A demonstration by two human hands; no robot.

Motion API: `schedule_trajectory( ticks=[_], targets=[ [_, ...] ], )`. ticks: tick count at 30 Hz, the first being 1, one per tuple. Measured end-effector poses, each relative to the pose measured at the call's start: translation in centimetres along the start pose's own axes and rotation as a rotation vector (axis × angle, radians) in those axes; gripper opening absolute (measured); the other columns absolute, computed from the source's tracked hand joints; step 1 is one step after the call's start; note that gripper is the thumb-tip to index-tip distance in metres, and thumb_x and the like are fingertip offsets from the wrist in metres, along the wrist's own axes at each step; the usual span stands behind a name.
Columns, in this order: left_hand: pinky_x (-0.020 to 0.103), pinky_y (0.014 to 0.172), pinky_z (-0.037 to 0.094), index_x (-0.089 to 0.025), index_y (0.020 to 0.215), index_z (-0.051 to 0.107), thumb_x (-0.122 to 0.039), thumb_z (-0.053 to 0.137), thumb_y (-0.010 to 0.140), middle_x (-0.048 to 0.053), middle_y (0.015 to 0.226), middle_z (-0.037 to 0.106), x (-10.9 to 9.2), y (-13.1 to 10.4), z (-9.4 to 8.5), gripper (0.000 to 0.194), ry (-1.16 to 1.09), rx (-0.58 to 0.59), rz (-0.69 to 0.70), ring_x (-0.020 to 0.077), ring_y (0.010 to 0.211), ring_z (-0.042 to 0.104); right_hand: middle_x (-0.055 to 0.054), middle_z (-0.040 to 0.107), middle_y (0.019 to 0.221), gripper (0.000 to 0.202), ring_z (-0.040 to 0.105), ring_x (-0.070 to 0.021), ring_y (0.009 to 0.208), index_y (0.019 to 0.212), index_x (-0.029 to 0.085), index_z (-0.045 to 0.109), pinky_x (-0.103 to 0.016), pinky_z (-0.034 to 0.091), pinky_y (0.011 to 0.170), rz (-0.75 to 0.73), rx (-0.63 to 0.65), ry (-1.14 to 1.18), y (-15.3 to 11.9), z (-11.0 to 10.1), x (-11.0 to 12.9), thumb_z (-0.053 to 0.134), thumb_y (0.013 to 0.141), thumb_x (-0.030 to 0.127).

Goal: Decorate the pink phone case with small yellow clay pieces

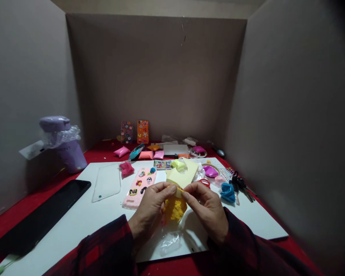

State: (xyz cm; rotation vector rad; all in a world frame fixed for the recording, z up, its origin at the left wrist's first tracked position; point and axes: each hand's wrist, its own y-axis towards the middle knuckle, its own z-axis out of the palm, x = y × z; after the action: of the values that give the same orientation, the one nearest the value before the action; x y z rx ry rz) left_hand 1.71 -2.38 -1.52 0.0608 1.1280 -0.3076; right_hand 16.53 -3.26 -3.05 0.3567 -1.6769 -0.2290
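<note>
The yellow packet (175, 210) is held up between the two hands, over the near middle of the white board (116, 230). It is a deep, warm yellow, with a lumpy, uneven surface and a duller, narrower strip at its top edge. Whether a clear film covers all of it is hard to tell.

The left hand (149, 205) has its thumb and forefinger closed in a pinch on the top edge; the right hand (208, 211) pinches the same edge from the right, thumb against forefinger. The other fingers of both are curled.

Crumpled clear plastic (171, 243) shows just nearer than the packet. Beyond the hands are pale yellow paper (186, 174) and a light yellow packet (178, 165). To the left lie a pink case (135, 197) with small raised decorations, a red packet (127, 168) and a clear case (107, 184). To the right are red-handled scissors (204, 183), a purple packet (211, 171), a blue packet (227, 192) and keys (240, 184).

Farther left, a black device (43, 218) lies partly over the board's edge, and a purple bottle (70, 155) stands on the red cloth (96, 152). An orange case (143, 131) stands upright at the far wall (156, 76).
</note>
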Motion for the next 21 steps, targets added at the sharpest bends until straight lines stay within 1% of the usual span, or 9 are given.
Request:
schedule_trajectory(
  ticks=[3,6,10,14,18,21],
  targets=[
    [0.022,0.053,0.04,-0.011,0.074,0.06,-0.031,0.066,0.07,0.003,0.063,0.059,-0.05,0.04,0.03,0.021,0.041,-0.025,0.006,0.0117,0.055,0.055,0.0,0.056,0.069,0.015,0.053,-0.0127,0.063,0.079,0.017,0.056,-0.024,0.042,0.058,-0.007,0.002,-0.012,0.02,-0.01,-0.04,0.055,0.082,0.032],
    [0.021,0.051,0.039,-0.011,0.074,0.06,-0.032,0.066,0.07,0.002,0.062,0.059,-0.03,0.1,0.02,0.022,0.077,-0.04,0.044,0.0107,0.053,0.054,0.0,0.057,0.069,0.016,0.054,-0.0126,0.063,0.079,0.016,0.056,-0.024,0.043,0.058,0.008,0.003,-0.01,0.05,0.05,0.05,0.057,0.081,0.033],
    [0.022,0.054,0.041,-0.011,0.074,0.061,-0.031,0.068,0.069,0.003,0.064,0.059,0.11,0.07,-0.07,0.022,0.06,-0.016,0.077,0.0113,0.056,0.055,0.001,0.057,0.068,0.017,0.054,-0.0116,0.061,0.078,0.016,0.056,-0.023,0.043,0.056,0.011,0.002,0.024,0.0,0.14,0.17,0.058,0.08,0.033],
    [0.025,0.062,0.044,-0.012,0.084,0.063,-0.022,0.072,0.064,0.004,0.073,0.062,0.08,-0.03,-0.12,0.025,-0.014,0.03,0.037,0.0137,0.064,0.058,0.001,0.056,0.067,0.016,0.054,-0.011,0.061,0.078,0.016,0.056,-0.022,0.043,0.057,0.01,-0.021,0.075,-0.04,0.06,0.17,0.059,0.08,0.032],
    [0.026,0.061,0.044,-0.01,0.075,0.062,-0.023,0.069,0.066,0.005,0.067,0.062,-0.03,-0.08,-0.01,0.018,-0.008,0.007,0.012,0.0141,0.061,0.058,0.002,0.056,0.067,0.015,0.054,-0.0105,0.06,0.077,0.016,0.055,-0.022,0.044,0.057,0.007,-0.022,0.139,0.06,0.02,0.11,0.059,0.08,0.031],
    [0.026,0.057,0.043,-0.01,0.074,0.061,-0.026,0.068,0.067,0.004,0.065,0.061,-0.05,-0.07,0.09,0.018,0.029,-0.026,0.008,0.0142,0.058,0.058,0.002,0.056,0.067,0.015,0.054,-0.01,0.06,0.077,0.017,0.055,-0.021,0.044,0.057,0.015,-0.018,0.164,0.16,0.13,0.16,0.06,0.079,0.03]
  ],
)
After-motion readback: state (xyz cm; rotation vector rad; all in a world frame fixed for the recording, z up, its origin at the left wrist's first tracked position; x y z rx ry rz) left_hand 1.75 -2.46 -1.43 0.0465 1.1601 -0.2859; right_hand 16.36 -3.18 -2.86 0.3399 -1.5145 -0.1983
